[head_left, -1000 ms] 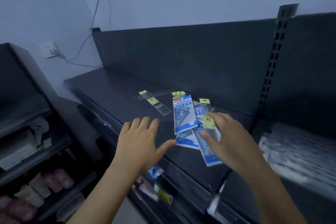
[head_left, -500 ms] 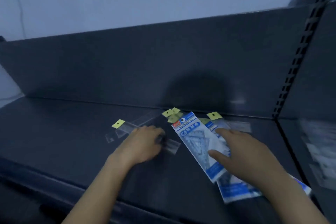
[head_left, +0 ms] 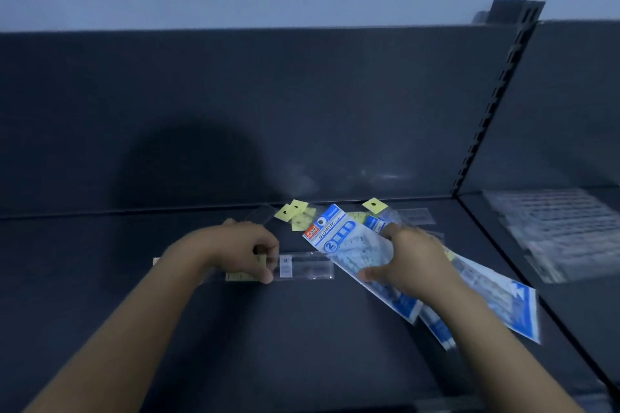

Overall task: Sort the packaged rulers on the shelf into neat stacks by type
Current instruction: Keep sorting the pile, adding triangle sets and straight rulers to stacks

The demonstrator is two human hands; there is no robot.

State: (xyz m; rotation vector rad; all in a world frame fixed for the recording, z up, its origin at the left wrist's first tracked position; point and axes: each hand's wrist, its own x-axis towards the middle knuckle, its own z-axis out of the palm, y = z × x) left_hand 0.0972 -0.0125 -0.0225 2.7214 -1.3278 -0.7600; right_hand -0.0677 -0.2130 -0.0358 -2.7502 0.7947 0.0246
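The left hand (head_left: 241, 251) closes its grip on a clear ruler pack (head_left: 307, 266) lying flat and crosswise on the dark shelf (head_left: 302, 339), with thumb and fingers pinching its left part. The right hand (head_left: 411, 261) pinches a blue geometric pack (head_left: 349, 241), angled with its header toward the back, over more blue packs (head_left: 496, 298) fanned beneath the wrist. Yellow-tagged clear packs (head_left: 297, 213) lie by the back panel, just behind both hands. Blurred clear packets (head_left: 553, 231) rest on the neighbouring shelf to the right
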